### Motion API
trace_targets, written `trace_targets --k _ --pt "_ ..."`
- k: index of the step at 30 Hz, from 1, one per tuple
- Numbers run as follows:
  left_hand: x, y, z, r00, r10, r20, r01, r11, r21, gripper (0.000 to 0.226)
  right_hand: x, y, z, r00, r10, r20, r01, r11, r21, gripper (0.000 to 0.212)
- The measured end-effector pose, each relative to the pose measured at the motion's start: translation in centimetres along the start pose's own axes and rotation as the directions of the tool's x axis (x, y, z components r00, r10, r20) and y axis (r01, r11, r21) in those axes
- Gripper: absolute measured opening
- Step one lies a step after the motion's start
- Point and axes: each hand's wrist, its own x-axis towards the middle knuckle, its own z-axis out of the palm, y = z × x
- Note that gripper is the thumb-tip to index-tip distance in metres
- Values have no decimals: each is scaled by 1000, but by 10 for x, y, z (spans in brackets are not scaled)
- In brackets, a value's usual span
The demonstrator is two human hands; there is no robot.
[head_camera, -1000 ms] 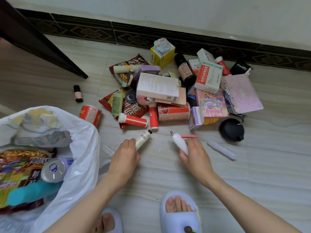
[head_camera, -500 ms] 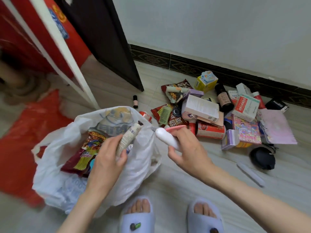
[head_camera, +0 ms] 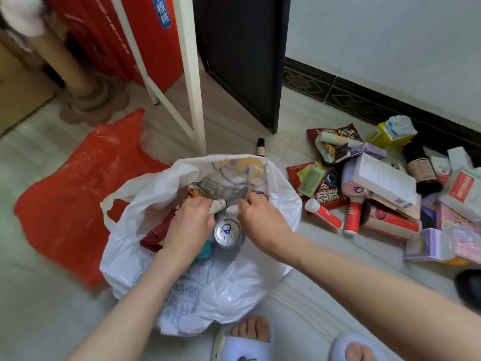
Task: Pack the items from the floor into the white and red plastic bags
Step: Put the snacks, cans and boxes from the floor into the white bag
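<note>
Head view is the only one we have, so we look there. Our left hand [head_camera: 188, 222] is inside the white bag [head_camera: 260, 282], and its fingers are curled round a small pale tube [head_camera: 218, 205]. Our right hand [head_camera: 260, 217] is in the bag too, right beside the left one. Its fingers are bent over something whitish, but we cannot tell if they really hold it.

The white bag already has things in it: a silver can [head_camera: 227, 231] standing up between our hands, and a dark red snack packet [head_camera: 156, 234] under our left hand. So some packing is done.

A lot is left, we think. The red bag [head_camera: 78, 199] lies flat on the floor just beside the white one and looks unused. To the right, a big pile [head_camera: 377, 188] of boxes, bottles and packets waits on the floor [head_camera: 325, 295], near the wall.
</note>
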Motion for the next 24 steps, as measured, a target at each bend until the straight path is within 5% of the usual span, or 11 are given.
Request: trace_targets --k 9,17,20,24 --pt "-5 -7 25 995 11 102 -5 998 -58 28 1 14 21 993 -62 102 52 994 97 25" --pt "-38 30 11 974 220 -48 -223 973 -61 37 -64 45 -22 984 -177 -28 179 975 132 33" --pt "-50 69 9 935 338 -109 -346 936 -65 35 -102 83 -33 996 -68 -49 74 989 127 38" --pt "-57 125 24 820 570 -49 -569 822 32 31 -167 143 -19 965 258 -51 -243 949 199 40"
